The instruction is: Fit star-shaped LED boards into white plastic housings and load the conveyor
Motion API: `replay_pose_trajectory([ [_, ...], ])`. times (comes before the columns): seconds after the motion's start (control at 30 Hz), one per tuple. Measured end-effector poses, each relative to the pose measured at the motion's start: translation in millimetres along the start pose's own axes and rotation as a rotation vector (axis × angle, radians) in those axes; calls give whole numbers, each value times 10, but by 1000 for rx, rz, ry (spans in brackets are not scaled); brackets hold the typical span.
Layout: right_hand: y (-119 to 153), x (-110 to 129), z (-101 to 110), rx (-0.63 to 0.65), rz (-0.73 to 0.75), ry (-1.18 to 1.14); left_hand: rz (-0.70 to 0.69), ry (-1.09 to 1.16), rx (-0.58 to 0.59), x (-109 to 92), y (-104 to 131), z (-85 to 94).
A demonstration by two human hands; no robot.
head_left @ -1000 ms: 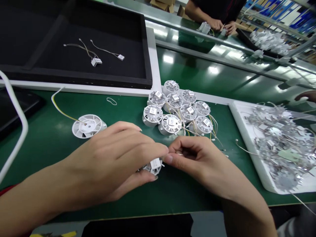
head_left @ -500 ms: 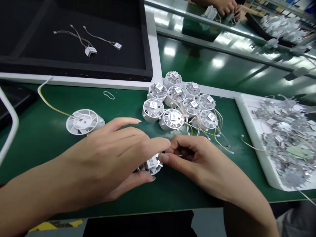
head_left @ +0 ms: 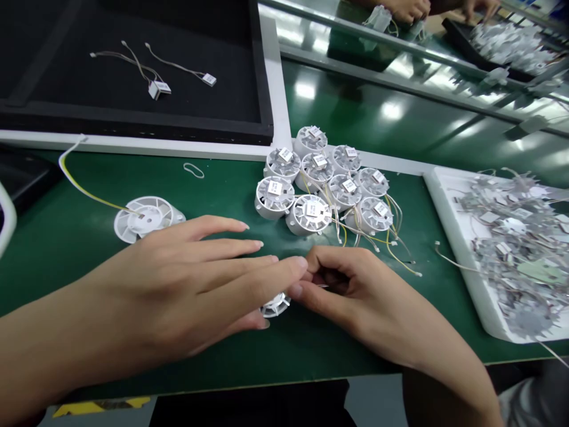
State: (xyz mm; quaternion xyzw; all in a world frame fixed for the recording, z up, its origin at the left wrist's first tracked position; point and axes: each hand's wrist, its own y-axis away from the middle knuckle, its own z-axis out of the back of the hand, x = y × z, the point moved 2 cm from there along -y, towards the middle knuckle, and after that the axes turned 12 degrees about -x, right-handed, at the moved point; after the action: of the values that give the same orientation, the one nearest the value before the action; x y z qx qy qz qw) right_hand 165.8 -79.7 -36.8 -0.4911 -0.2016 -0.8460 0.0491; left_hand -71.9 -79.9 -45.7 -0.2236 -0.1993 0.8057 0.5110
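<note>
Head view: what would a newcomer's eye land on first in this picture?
Probably the two bare hands at the near centre, the left hand partly covering a small white fan and the right hand pinched beside it. Next, the cluster of labelled white fans just beyond them. Then the white tray at right, heaped with silvery, finned parts.

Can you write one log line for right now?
left hand: over fan, fan mostly hidden | right hand: at fan's edge, fingers curled | other fans: grouped beyond
</note>
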Motion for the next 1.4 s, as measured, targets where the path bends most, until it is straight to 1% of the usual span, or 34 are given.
replay_pose_trajectory([
  [0.23, -7, -3, -6, -15, 4, -6, -5, -28, 15, 18, 59, -3],
  [0.33, -22, 0, -9, -29, 14, -8, 14, -16, 27, 16, 68, -13],
  [0.47, -33, 9, -16, -44, 15, 20, 45, 34, 33, 8, 19, -16],
  [0.6, -17, 13, 3, -40, 17, 21, 54, 62, 1, 1, -73, 1],
  [0.8, 11, -14, 77, -44, 71, 74, 117, 89, -33, 1, -124, -12],
  [0.9, 0, -26, 75, -56, 110, 117, 151, 120, -20, 8, -114, -38],
  [1.0, -5, -33, 54, -55, 170, 156, 155, 142, -12, 13, -95, -47],
  [1.2, 46, -64, 27, -70, 293, 238, 209, 191, 12, 36, -73, -52],
  [1.3, 70, -87, 16, -75, 308, 233, 231, 215, 11, 52, -81, -64],
  [1.4, 72, -95, 3, -77, 293, 230, 211, 201, 9, 58, -79, -70],
])
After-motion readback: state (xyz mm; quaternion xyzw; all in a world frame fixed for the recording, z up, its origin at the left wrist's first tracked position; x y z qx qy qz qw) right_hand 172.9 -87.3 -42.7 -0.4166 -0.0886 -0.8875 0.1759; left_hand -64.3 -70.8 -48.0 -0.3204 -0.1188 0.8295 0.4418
